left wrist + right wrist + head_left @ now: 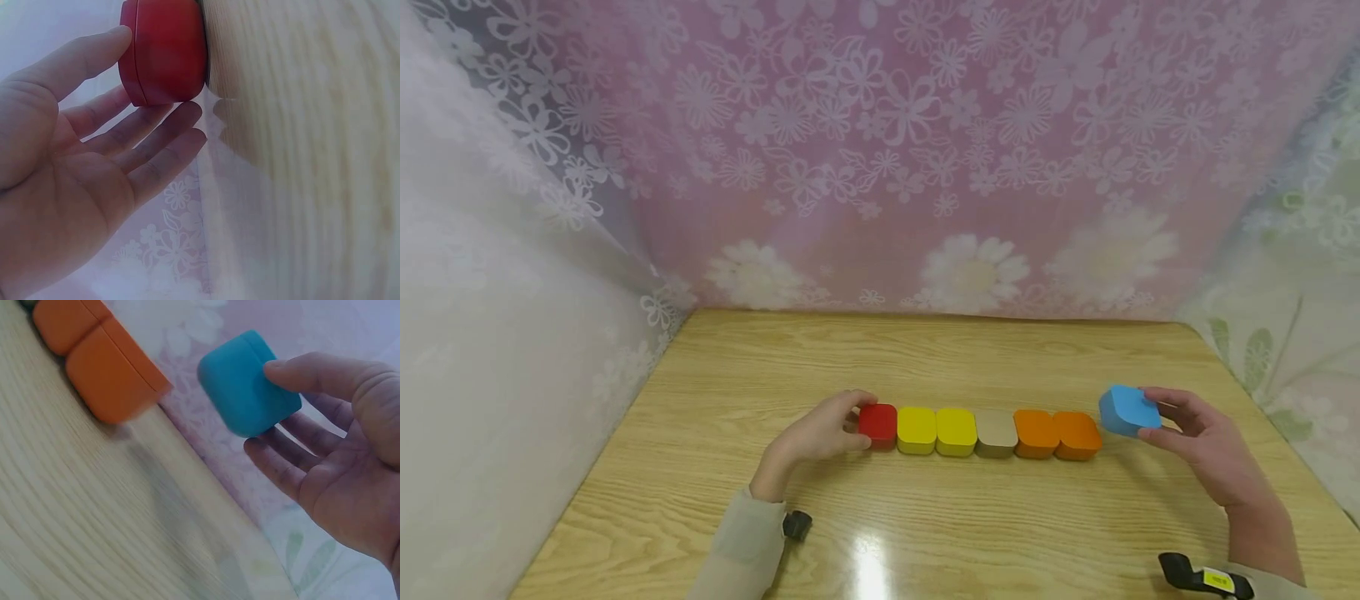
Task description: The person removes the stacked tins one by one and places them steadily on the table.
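- Wooden table (pixel 925 517), floral curtains all round; six lidded tins sit in a row, contents hidden.
- Your left hand (pixel 820 435) rests loose-fingered against the red tin (pixel 877 425) at the row's left end.
- Your right hand (pixel 1206 446) pinches the blue tin (pixel 1127 409), lifted just beyond the orange tin (pixel 1077 435).

Left hand (pixel 75 162): cut off by the left and bottom edges in the left wrist view; wrist not visible there.
Red block (pixel 165 50): top cut off by the upper edge in the left wrist view; its far side is hidden.
Rest of the row: hidden behind the red block in the left wrist view.
Right hand (pixel 337 456): cut off by the right edge in the right wrist view.
Blue block (pixel 247 384): rear face hidden by the thumb and fingers.
Orange blocks (pixel 94 353): farther one cut off by the top edge; edges blurred.
Wrist device (pixel 1206 577): cut off by the bottom edge; label too small to read.
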### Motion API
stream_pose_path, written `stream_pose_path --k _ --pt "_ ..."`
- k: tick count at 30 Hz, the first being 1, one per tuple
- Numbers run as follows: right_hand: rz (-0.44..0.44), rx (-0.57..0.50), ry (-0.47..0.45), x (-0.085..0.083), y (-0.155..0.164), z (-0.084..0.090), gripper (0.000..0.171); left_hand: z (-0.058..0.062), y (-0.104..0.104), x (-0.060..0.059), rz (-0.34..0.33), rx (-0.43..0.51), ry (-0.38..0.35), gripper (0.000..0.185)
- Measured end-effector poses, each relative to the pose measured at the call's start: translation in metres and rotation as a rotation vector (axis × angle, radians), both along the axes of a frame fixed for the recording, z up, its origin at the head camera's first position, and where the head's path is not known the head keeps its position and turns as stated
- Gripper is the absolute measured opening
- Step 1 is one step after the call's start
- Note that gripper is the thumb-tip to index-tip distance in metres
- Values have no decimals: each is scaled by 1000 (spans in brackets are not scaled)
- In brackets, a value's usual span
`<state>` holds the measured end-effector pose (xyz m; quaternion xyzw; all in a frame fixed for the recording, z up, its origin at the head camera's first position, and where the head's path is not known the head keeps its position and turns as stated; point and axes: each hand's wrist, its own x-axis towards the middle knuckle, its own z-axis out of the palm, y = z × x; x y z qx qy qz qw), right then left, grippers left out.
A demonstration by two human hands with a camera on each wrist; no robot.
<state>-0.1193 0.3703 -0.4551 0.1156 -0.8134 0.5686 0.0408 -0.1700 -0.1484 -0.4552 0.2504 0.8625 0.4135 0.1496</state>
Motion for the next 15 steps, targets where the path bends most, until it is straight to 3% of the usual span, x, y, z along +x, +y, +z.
stream_pose_path --k 5,15 --pt "-25 128 -17 2 10 -3 51 0 0 0 2 -18 7 58" --pt "55 175 -64 -2 6 -12 45 1 -1 1 -5 -7 8 59"
